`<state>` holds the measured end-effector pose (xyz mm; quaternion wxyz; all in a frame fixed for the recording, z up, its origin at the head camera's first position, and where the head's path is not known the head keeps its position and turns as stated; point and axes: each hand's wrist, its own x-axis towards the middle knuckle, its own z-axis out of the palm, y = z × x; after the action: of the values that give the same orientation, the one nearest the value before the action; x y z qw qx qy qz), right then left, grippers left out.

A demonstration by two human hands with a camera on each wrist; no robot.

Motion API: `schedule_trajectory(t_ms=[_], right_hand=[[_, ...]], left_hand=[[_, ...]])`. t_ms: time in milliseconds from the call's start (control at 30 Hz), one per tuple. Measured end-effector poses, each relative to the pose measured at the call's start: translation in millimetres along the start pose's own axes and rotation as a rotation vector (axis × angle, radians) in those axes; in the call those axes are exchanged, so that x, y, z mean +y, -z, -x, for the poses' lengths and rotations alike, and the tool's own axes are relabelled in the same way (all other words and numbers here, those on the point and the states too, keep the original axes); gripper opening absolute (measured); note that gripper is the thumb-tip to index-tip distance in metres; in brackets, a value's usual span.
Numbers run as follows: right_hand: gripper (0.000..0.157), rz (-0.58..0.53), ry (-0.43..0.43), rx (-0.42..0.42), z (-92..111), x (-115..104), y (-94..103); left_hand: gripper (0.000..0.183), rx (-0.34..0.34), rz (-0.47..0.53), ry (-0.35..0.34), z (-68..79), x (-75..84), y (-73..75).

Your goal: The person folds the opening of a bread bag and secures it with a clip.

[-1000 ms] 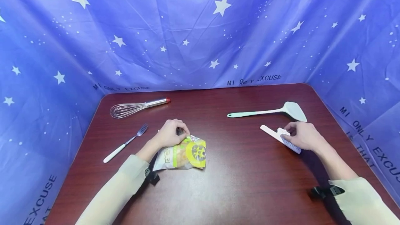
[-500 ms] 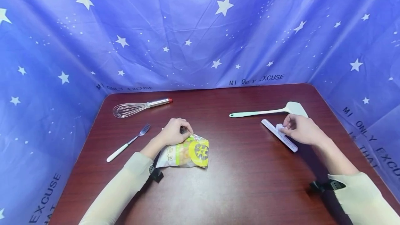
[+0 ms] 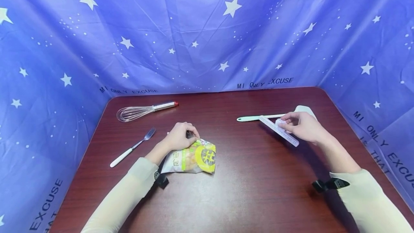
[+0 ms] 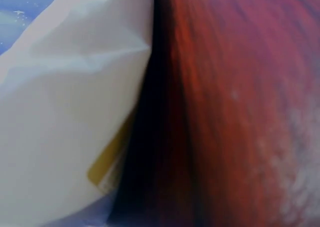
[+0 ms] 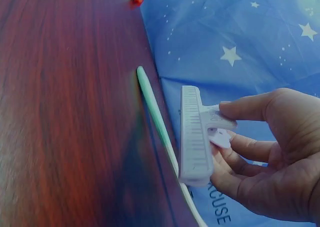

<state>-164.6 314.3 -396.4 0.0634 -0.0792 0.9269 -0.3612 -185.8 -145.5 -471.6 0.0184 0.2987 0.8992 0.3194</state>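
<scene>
In the head view, my left hand [image 3: 178, 136] pinches the upper edge of a yellow, green and white food bag [image 3: 191, 161], which lies on the dark red table. My right hand [image 3: 305, 128] holds a long white bag clip [image 3: 279, 131] by its grip tabs, lifted and tilted near the spatula. Seen from the right wrist, the clip [image 5: 194, 137] shows its ridged bar side, with the thumb on one tab and fingers beneath the other. The left wrist view is blurred, mostly a pale surface beside the table.
A pale green and white spatula [image 3: 305, 110] lies behind the right hand, partly covered by it and the clip. A wire whisk [image 3: 139, 113] lies at the back left, and a white-handled fork [image 3: 132, 149] left of the bag. Blue star-printed cloth [image 3: 207, 39] surrounds the table.
My right hand has raised the bag clip off the table and carried it left and away from me, so it now overlaps the spatula handle. My left hand stays on the food bag.
</scene>
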Motion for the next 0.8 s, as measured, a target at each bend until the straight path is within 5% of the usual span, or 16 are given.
schedule_trajectory(t_ms=[433,800], right_hand=[[0.036,-0.281,-0.006,-0.103,-25.9,-35.2,-22.5],[0.033,-0.360,0.012,-0.156,-43.9,-62.5,-59.9]], left_hand=[[0.013,0.010,-0.013,-0.013,-0.6,-1.3,-0.3],[0.012,0.000,-0.015,0.019,1.0,0.5,-0.8]])
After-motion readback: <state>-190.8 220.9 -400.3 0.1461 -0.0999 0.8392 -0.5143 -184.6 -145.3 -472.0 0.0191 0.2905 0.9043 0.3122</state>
